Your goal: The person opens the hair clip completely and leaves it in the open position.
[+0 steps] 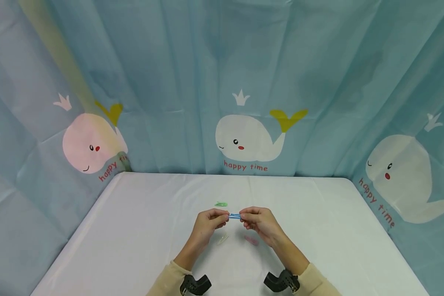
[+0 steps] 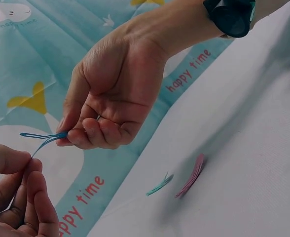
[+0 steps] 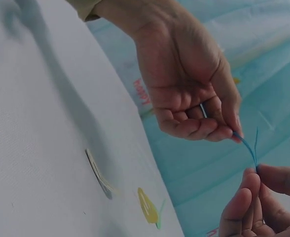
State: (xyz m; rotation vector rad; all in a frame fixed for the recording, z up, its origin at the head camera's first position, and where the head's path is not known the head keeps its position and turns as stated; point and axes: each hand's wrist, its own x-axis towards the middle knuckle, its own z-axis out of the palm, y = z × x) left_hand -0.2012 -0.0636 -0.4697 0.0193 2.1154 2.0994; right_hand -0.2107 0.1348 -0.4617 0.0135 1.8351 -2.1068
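In the head view my left hand (image 1: 209, 222) and right hand (image 1: 260, 222) face each other above the white table. Between their fingertips stretches a small bundle of thin blue strands (image 1: 234, 216). The left wrist view shows my right hand pinching one end, where the blue strands (image 2: 44, 137) gather; a loop sticks out past the fingers. My left hand (image 2: 21, 197) pinches a single strand between thumb and forefinger. Seen in the right wrist view, the blue strands (image 3: 251, 150) fork near the right fingertips.
On the white table (image 1: 140, 230) lie a green strand bundle (image 1: 220, 204) beyond the hands, a cream one (image 1: 223, 239) near the left wrist and a pink one (image 1: 251, 240) below the right hand. A blue whale-print curtain (image 1: 170, 82) surrounds the table's back and sides.
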